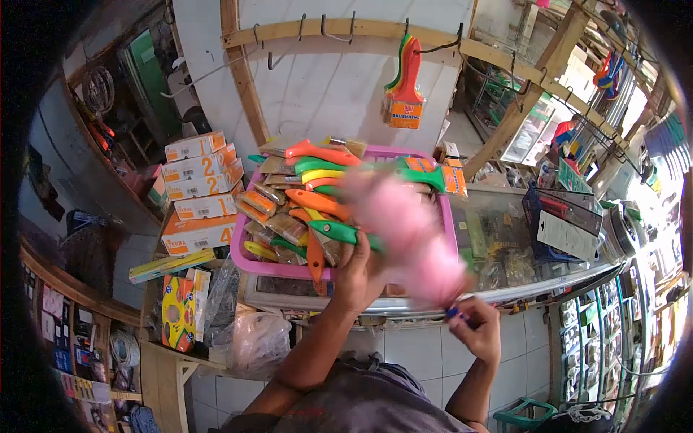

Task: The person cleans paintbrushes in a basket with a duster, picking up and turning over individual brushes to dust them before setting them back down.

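Note:
My left hand (355, 278) is closed at the front edge of the pink basket (452, 245), its thumb up against a green-handled brush (333, 231). The basket holds several paintbrushes with orange, green and yellow handles, many in clear packaging. My right hand (478, 326) is closed on the dark lower end of a fluffy pink duster (408, 231). Motion blurs the duster, which extends up and left over the basket's right part and hides some brushes and part of my left hand's surroundings.
Orange-and-white boxes (198, 180) are stacked left of the basket. Brushes (406, 90) hang from a hook on the wooden rail (361, 27) above. A glass counter (498, 224) extends right towards a dark blue basket (534, 216). A green stool (523, 415) stands below.

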`<action>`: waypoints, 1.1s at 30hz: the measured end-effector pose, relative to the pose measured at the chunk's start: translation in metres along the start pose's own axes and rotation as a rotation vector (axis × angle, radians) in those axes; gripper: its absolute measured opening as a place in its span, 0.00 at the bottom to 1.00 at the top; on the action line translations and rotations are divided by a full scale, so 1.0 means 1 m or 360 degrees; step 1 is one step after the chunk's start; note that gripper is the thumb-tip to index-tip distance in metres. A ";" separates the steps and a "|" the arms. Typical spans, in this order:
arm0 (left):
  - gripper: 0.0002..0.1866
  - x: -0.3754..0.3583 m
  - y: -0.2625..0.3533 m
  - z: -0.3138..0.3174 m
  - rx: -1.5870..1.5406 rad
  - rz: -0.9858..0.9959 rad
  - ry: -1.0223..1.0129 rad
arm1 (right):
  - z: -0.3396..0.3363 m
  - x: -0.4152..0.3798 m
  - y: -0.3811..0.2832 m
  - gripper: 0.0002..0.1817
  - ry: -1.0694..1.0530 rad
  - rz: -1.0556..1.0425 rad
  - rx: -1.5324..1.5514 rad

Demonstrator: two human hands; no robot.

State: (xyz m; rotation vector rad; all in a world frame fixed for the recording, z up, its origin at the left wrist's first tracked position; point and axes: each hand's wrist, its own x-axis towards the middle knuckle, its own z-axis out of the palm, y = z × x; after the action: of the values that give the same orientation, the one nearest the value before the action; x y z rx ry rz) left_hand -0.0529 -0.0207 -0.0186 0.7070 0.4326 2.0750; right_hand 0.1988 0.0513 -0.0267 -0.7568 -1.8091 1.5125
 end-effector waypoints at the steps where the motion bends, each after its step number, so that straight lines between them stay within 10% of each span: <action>1: 0.31 0.005 0.002 0.007 -0.0194 -0.0045 -0.0094 | 0.000 0.000 0.002 0.12 -0.0107 -0.0063 0.0005; 12: 0.44 0.004 0.007 0.008 -0.0557 0.0022 -0.0100 | 0.005 0.011 -0.012 0.12 -0.0050 -0.0097 0.0076; 14: 0.48 0.011 0.010 -0.009 -0.0227 0.0109 -0.0620 | -0.007 0.012 -0.014 0.12 -0.0361 -0.0150 -0.0195; 18: 0.41 -0.005 0.011 0.002 -0.1454 -0.0085 -0.0141 | -0.013 0.010 -0.006 0.16 -0.0171 0.0027 0.0160; 22: 0.44 0.007 0.006 0.008 -0.0723 0.0060 -0.0288 | -0.044 0.015 0.003 0.16 -0.0792 -0.0308 -0.0002; 26: 0.45 0.002 0.011 0.009 -0.1576 -0.0075 -0.0194 | -0.036 0.010 -0.010 0.15 -0.0230 0.0276 0.0555; 30: 0.44 0.006 0.015 0.013 -0.0712 -0.0066 -0.0201 | -0.053 0.013 0.007 0.13 -0.0936 -0.0091 0.0319; 31: 0.43 0.006 0.016 0.013 -0.0964 -0.0080 -0.0206 | -0.046 0.018 0.017 0.13 -0.0685 -0.0417 0.0395; 33: 0.43 0.003 0.017 0.016 -0.1478 -0.0111 -0.0196 | -0.042 0.012 0.009 0.14 -0.0477 0.0080 0.0372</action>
State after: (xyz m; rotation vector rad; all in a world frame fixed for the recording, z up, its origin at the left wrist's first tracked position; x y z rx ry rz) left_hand -0.0548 -0.0272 0.0038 0.2388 -0.5542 1.8665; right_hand 0.2245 0.0875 -0.0288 -0.4848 -1.7882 1.9135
